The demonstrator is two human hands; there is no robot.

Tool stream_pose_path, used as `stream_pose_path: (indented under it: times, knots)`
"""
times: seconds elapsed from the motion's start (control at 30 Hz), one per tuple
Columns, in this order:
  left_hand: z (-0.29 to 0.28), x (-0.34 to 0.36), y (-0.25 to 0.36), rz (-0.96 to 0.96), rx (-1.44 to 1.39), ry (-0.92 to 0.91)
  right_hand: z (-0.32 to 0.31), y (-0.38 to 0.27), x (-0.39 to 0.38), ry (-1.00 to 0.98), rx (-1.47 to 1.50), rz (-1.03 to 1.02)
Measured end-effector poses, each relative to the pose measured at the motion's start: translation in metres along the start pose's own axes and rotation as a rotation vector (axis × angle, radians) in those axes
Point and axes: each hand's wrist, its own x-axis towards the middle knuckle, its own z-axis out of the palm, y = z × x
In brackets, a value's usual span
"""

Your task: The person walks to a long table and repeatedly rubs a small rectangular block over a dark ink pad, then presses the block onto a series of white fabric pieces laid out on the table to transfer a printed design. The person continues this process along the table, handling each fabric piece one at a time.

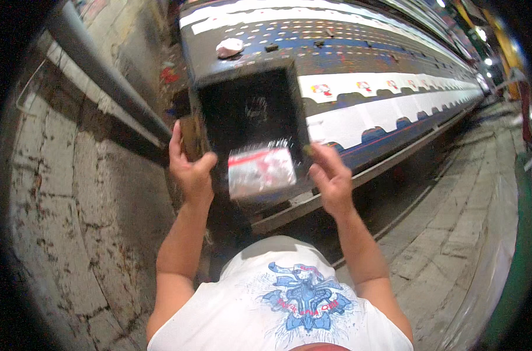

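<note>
I hold a dark rectangular frame (248, 88) upright in front of me, slightly tilted. A white, pink and red patch (260, 172) covers its lower part. My left hand (190, 169) grips the left side, where a brown strip shows, its thumb toward the front. My right hand (330, 175) is closed at the right edge, fingers curled onto it. Behind the frame runs a long printing table (342, 47) with strips of white pieces (318, 88), some bearing small colourful printed figures.
A white lump (230, 47) and small dark blocks (272, 48) lie on the table. A grey pipe (102, 70) runs along the wall at left. The table's metal rail (383, 164) borders a paved aisle (430, 234) at right, with translucent sheeting (488, 251) along its far side.
</note>
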Motion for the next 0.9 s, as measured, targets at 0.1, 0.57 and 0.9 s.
stream_pose_path:
  times: [0.1,0.57,0.9]
  knots:
    - [0.030,0.024,0.003,0.060,-0.078,0.000,-0.020,0.001,0.048,-0.023,0.089,-0.085]
    - [0.069,-0.122,-0.106,-0.102,0.199,0.221,-0.110,0.133,-0.012,-0.314,0.074,0.316]
    - [0.073,-0.129,-0.122,-0.100,0.209,0.209,-0.125,0.144,-0.014,-0.325,0.037,0.453]
